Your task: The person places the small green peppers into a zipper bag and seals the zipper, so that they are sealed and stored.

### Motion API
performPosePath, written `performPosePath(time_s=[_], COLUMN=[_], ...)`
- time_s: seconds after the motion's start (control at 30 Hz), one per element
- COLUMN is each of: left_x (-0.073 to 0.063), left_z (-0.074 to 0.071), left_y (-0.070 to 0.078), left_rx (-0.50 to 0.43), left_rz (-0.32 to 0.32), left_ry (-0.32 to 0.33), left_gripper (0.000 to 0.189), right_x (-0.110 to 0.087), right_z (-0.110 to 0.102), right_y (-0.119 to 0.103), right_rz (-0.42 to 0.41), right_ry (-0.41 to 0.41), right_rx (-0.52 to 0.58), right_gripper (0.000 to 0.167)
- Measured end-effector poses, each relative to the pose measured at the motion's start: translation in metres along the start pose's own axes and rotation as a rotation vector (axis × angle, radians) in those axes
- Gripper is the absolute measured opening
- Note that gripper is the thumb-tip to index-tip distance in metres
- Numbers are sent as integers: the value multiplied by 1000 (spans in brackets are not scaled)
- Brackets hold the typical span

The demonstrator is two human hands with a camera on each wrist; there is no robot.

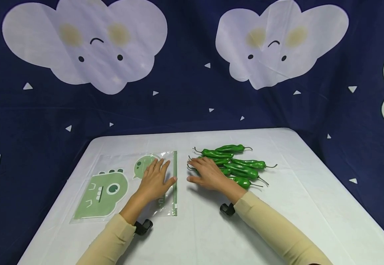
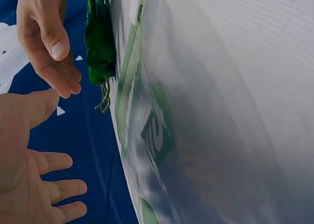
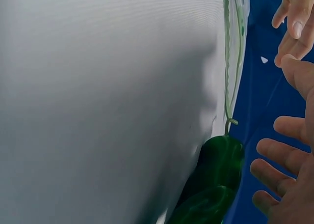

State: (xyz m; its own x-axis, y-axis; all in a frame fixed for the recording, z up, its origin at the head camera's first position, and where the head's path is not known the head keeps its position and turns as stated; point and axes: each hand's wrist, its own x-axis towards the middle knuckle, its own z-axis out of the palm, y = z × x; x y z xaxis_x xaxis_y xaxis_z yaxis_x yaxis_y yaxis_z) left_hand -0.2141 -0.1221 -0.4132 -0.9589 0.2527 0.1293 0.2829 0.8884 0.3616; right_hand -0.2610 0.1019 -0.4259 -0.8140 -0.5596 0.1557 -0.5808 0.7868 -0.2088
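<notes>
My left hand (image 1: 153, 181) hovers palm down over a clear zip bag (image 1: 112, 160), its fingers spread and holding nothing. Printed on the bag are a green dinosaur and a green speech bubble, and a green zip strip (image 1: 175, 173) runs down its right edge. Several long green peppers (image 1: 243, 170) with thin curled stems lie in a loose pile to the right. Over the pile's left end is my right hand (image 1: 208, 173), fingers extended and empty, hiding some peppers. In the right wrist view, peppers (image 3: 221, 165) lie below the relaxed fingers (image 3: 282, 155).
A white-covered table (image 1: 198, 235) carries the bag and the peppers. Behind it hangs a dark blue cloth (image 1: 185, 88) with white clouds and small triangles. Each wrist wears a small black camera (image 1: 143, 227). A white slider (image 1: 174, 206) sits near the zip's lower end.
</notes>
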Motion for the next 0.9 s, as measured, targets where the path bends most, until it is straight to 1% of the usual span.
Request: performPosePath(time_s=[0.27,0.47,0.77,0.9], left_x=[4,8,12,13], left_z=[2,6,11,12], left_y=[-2,-2,-4,-4], left_rx=[18,38,26,24], left_rz=[12,9,-16,-15], left_ry=[8,-12,-43,-46], left_gripper=[70,69,67,66], right_x=[5,9,13,14], right_z=[2,5,9,12], right_y=[-3,-6,-9,-10], right_rz=[-9,-21,-18,-18], right_ry=[-14,-26,-50,-57], right_rx=[0,0,-20,-14], right_gripper=[64,64,64,64])
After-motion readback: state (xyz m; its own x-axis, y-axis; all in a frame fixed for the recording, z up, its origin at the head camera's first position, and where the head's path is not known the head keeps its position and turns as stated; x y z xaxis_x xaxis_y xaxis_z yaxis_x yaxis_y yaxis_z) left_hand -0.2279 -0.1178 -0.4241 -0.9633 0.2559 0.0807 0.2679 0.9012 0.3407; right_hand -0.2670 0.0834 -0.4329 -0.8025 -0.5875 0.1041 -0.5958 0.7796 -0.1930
